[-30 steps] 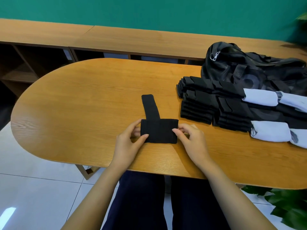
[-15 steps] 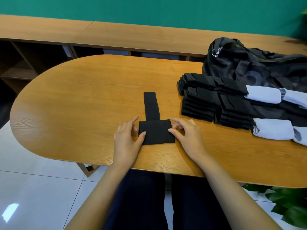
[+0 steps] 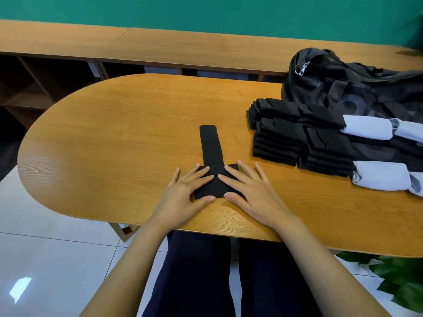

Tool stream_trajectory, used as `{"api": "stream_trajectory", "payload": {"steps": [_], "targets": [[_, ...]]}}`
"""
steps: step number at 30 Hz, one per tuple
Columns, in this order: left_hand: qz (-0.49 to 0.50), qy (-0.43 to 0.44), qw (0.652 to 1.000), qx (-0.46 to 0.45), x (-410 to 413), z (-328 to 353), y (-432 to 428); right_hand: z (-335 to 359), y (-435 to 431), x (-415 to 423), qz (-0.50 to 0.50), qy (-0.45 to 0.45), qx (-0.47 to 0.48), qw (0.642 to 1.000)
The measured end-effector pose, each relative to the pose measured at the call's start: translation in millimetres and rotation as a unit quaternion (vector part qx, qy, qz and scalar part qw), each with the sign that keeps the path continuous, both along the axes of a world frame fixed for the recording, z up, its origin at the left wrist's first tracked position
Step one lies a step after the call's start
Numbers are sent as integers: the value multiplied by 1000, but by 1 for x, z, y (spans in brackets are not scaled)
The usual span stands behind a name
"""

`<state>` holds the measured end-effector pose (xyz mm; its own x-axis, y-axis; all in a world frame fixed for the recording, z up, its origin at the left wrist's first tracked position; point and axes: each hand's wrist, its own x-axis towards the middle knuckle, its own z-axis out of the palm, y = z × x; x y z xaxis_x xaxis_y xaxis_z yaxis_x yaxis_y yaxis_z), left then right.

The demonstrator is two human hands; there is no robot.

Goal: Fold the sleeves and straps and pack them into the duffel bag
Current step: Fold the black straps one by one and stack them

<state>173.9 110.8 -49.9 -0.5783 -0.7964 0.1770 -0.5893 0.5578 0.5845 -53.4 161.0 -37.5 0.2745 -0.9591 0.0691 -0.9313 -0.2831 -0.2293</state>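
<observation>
A black strap lies on the wooden table in a T shape, its folded part near me and a narrow tail pointing away. My left hand and my right hand lie flat on the folded part, fingers spread, pressing it down. Stacks of folded black sleeves and straps sit to the right. Behind them rests the black duffel bag, crumpled, with a metal clip showing.
Two white rolled sleeves lie at the right of the black stacks. A long wooden shelf unit runs behind the table below a green wall. A green plant stands at the lower right.
Both hands moved from pinching the folded piece's side edges to lying flat on top of it, fingers spread. The strap stays in place.
</observation>
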Motion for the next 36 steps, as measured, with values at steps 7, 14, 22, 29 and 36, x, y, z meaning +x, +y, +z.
{"api": "stream_trajectory", "payload": {"steps": [7, 14, 22, 29, 36], "targets": [[-1, -19, 999, -25, -1, -1, 2, 1, 3, 1, -1, -12, -5, 1000], [3, 2, 999, -36, -1, -1, 4, -5, 5, 0, -2, -27, -68, 997], [2, 8, 998, -68, -1, 0, 7, -5, 6, 0, -8, -55, -86, 995], [-4, 23, 996, -88, -1, 1, 9, -6, 7, 0, -12, -79, -119, 990], [5, 45, 993, -106, 0, 3, 11, -5, 9, -1, -10, -81, -160, 984]]}}
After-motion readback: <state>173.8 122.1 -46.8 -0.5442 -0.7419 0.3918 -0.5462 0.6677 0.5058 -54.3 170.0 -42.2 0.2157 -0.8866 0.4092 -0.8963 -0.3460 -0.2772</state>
